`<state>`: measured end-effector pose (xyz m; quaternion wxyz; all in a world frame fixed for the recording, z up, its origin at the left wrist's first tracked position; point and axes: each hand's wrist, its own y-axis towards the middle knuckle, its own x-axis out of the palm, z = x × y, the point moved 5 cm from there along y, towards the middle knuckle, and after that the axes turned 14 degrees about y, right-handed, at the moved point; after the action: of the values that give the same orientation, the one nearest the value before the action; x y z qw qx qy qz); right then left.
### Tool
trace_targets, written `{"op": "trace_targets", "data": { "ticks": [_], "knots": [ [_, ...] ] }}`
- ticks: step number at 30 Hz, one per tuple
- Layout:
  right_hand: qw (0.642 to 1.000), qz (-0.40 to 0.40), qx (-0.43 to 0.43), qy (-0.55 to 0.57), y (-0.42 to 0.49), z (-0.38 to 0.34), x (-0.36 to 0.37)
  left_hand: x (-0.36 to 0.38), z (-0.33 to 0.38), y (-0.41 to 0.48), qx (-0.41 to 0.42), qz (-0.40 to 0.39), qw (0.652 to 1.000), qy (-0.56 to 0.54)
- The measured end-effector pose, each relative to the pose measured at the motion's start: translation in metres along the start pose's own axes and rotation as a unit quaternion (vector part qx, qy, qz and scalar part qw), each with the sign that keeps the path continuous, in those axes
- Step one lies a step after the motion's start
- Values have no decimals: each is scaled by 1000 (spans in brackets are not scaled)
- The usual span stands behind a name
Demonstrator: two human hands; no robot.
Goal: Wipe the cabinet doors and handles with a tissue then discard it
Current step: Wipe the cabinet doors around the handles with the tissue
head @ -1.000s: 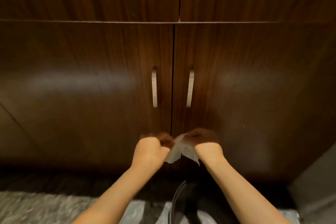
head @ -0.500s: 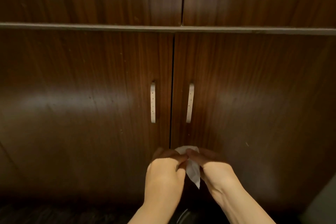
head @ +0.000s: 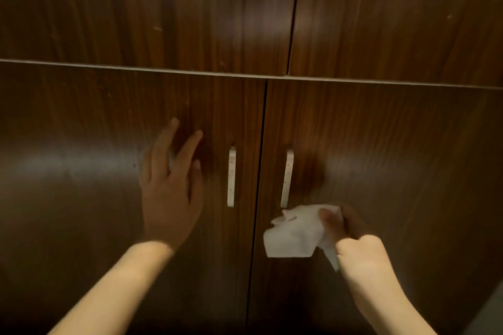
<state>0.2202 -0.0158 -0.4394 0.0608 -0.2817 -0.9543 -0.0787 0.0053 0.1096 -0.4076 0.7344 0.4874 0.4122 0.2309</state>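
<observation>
Two dark wood cabinet doors fill the view, the left door (head: 81,198) and the right door (head: 408,171), both closed. Each has a pale vertical handle near the centre gap: the left handle (head: 231,177) and the right handle (head: 287,178). My right hand (head: 345,228) grips a crumpled white tissue (head: 296,234) just below the right handle, in front of the right door. My left hand (head: 170,187) is raised with fingers spread over the left door, left of its handle, holding nothing.
Two upper cabinet doors (head: 163,8) sit above a thin pale horizontal seam (head: 136,69). A grey surface (head: 490,313) shows at the bottom right corner.
The hands have parted: my left hand let go of the tissue and rose to the left door. My right hand kept the tissue and lifted it toward the right handle. The view tilted upward.
</observation>
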Motion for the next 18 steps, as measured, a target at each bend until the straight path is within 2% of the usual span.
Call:
{"op": "trace_targets", "data": {
  "ticks": [5,12,15,18],
  "knots": [
    [997,24,-58,-51,10,-17,-7,33,-17,8,41,7,994,104],
    [993,41,-92,-62,13,-38,0,56,-25,7,61,59,983,166],
    [986,8,-142,-89,13,-52,20,58,-25,7,65,82,981,163],
    [966,-18,-200,-165,15,-65,49,59,-24,7,69,99,979,162]
  ]
}}
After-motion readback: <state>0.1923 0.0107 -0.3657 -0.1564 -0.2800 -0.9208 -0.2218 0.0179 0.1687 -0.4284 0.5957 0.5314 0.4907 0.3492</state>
